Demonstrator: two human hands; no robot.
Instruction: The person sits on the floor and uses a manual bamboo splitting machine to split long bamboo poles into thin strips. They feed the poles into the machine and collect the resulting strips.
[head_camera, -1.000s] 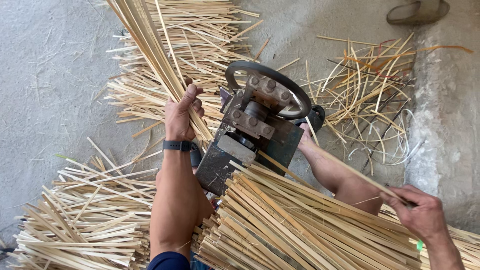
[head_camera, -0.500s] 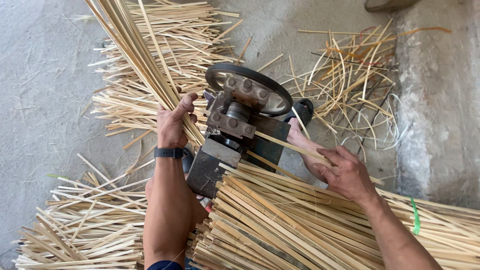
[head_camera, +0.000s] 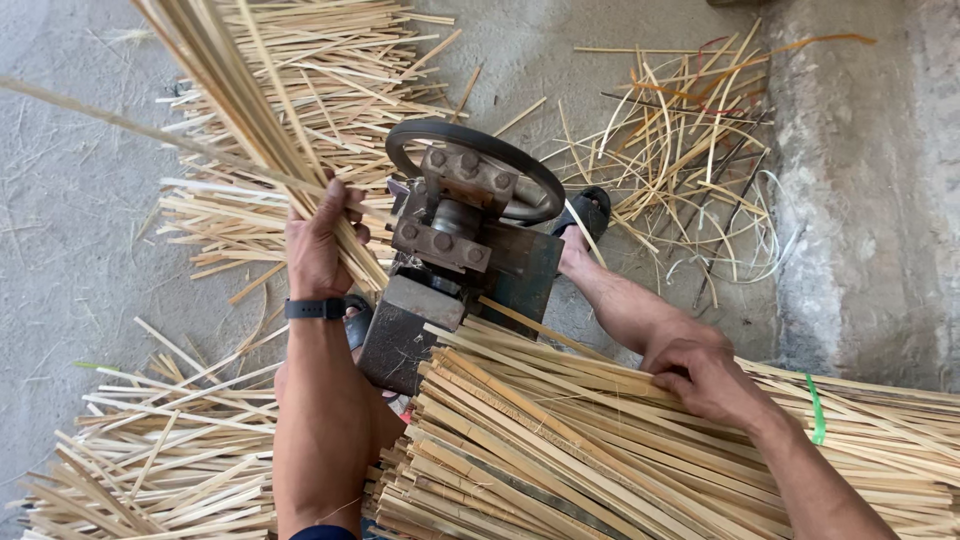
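A fan of long, pale split-bamboo strips (head_camera: 240, 110) is gripped in the left hand (head_camera: 318, 240), the fingers being curled tightly round the lower ends of the strips just beside the dark, rusted iron splitting machine with a round hand wheel (head_camera: 462, 230). From that hand the strips rise up and away, out of view at the top. A black wristband (head_camera: 314, 309) is worn just below the hand. The right hand (head_camera: 705, 375) is laid palm down, fingers bent, on the large bundle of squared, light-yellow bamboo slats (head_camera: 560, 450) that lies across the lap, to that hand's near side; whether a single slat is pinched under the fingers cannot be told. A thin green tie (head_camera: 815, 408) is seen round the bundle just beyond the right wrist. Loose heaps of cut strips (head_camera: 150, 460) are spread on the grey concrete floor (head_camera: 70, 220) outside the left forearm, and a tangle of thinner, curled bamboo offcuts (head_camera: 690, 150) lies well beyond the right hand, near a sandalled foot (head_camera: 585, 225). The step in hand is judged to be the gathering of split strips at the machine's left side while a fresh slat is being sought from the bundle. For the next move, it is judged that one slat would have to be separated from its neighbours, lifted clear and lined up end-on with the machine's mouth, while the gathered strips are kept firmly clasped and out of the slat's path.
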